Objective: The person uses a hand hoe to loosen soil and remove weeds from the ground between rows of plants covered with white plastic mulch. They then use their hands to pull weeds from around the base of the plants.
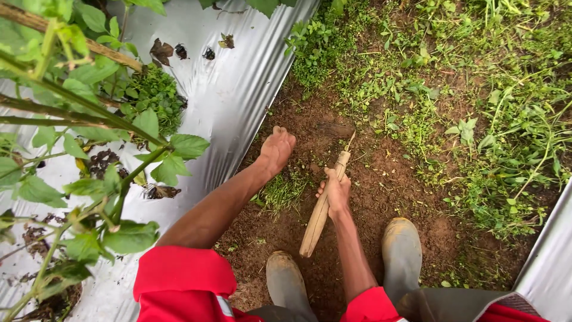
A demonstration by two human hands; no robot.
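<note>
Bare soil; right hand grips a wooden handle, blade hidden; left hand fisted, contents unseen.

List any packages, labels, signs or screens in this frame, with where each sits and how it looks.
No packages, signs or screens show. One possible label: a small pale tag on the red sleeve at the bottom edge, rectangular, too small to make out further. Otherwise only silver plastic mulch sheeting, soil and weeds, with the right hand gripping a wooden handle and the left hand on the ground.
</note>
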